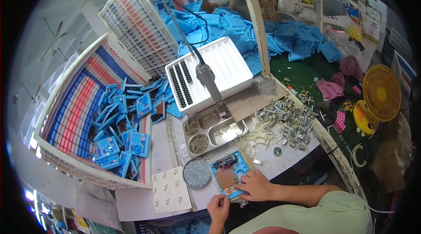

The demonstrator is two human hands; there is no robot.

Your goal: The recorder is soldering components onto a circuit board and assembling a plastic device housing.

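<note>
A blue plastic housing (240,166) with a brown circuit board (226,179) and a black part in it lies at the table's front edge. My right hand (256,186) rests on its right side, fingers bent over the rim and board. At the near left corner of the housing, my left hand (218,208) is closed with thumb and finger pinched; what is between them is too small to make out. Just left of the housing sits a round dish of small metal screws (196,173). An electric screwdriver (208,80) hangs above the table, held by nobody.
Beyond the dish stands a metal compartment tray (203,120) with small parts. Behind it is a white tray (240,79) with black pieces. Small motors (285,124) are heaped at right, beside cardboard (254,99). A crate (66,172) of blue units and a marked paper sheet (160,203) are at left.
</note>
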